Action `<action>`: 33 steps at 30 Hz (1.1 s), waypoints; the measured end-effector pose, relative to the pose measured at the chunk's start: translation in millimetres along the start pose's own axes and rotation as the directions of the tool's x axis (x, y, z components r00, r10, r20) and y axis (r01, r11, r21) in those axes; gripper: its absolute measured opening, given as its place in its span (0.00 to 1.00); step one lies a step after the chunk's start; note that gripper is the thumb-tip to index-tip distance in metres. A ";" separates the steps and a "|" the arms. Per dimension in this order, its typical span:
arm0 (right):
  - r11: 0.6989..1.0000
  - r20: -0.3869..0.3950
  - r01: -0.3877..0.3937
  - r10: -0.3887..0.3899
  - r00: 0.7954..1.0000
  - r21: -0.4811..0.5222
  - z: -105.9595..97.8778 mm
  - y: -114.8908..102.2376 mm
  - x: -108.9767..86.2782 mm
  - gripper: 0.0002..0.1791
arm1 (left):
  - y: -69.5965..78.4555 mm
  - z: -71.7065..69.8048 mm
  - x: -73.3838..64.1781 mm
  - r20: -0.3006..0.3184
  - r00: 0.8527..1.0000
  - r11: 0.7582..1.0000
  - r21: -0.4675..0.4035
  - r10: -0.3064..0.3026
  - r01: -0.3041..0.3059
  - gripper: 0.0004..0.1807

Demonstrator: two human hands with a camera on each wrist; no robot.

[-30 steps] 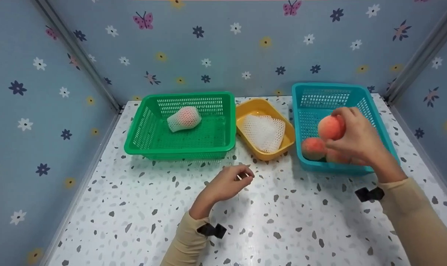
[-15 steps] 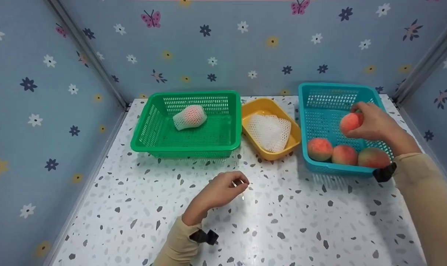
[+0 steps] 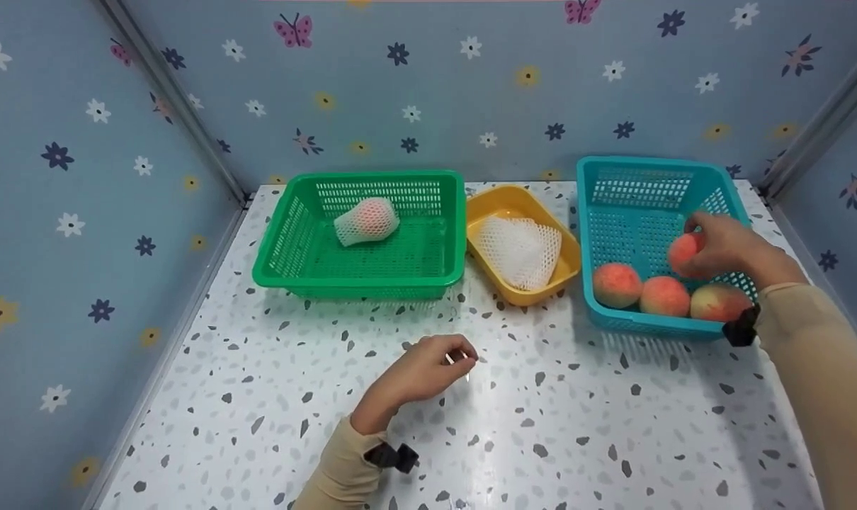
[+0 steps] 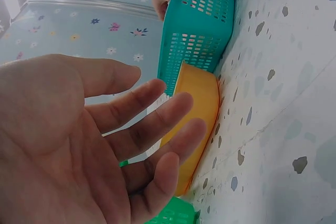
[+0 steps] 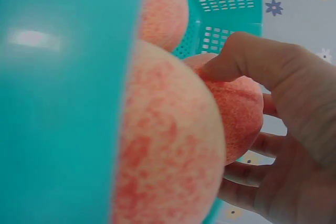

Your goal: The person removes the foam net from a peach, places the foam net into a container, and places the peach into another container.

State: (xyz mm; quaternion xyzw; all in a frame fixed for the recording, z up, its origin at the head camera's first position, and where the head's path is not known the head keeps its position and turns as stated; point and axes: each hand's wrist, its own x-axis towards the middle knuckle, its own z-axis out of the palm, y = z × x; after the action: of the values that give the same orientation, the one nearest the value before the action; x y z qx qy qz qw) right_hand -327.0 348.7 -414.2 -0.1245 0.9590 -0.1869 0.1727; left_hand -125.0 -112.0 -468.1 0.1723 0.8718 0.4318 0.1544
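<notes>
Inside the turquoise basket (image 3: 648,323) at the right, my right hand (image 3: 733,248) grips a peach (image 3: 683,255) near the right wall. Thumb and fingers lie around this peach (image 5: 239,111) in the right wrist view. Along the basket's front side sit a left peach (image 3: 617,285), a middle peach (image 3: 664,296) and a greener right peach (image 3: 715,302). My left hand (image 3: 421,368) hovers over the front of the table, fingers loosely bent, holding nothing. Its palm and fingers show plainly in the left wrist view. The underside of the held peach is hidden.
A green basket (image 3: 358,282) at the left holds one peach in a white foam net (image 3: 370,219). Between the baskets, a yellow tray (image 3: 569,263) holds white foam nets (image 3: 519,251). Patterned walls (image 3: 428,85) enclose the speckled table (image 3: 528,425) at the back and sides.
My right hand has carried the peach rightward within the turquoise basket, uncovering the front peaches, and lowered it slightly. The left hand has shifted a little toward me. The head view has turned slightly left.
</notes>
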 end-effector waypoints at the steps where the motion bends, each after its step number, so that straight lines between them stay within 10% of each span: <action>1: 1.000 0.009 -0.006 0.006 1.000 0.000 0.3 0.9 0.7 0.36 | 0.2 0.3 0.5 0.002 1.000 1.000 0.001 0.002 -0.002 0.12; 33: 0.984 0.209 -0.166 0.148 0.967 0.071 11.7 7.5 -5.9 0.41 | 2.6 7.5 7.3 0.055 0.998 1.000 -0.011 0.001 0.000 0.14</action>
State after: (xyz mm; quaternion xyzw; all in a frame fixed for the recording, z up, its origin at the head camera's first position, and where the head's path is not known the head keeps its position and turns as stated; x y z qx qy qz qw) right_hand -318.5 353.6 -425.7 -0.0588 0.9342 -0.2009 0.2889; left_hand -128.0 -102.1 -471.2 0.1834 0.8648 0.4318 0.1791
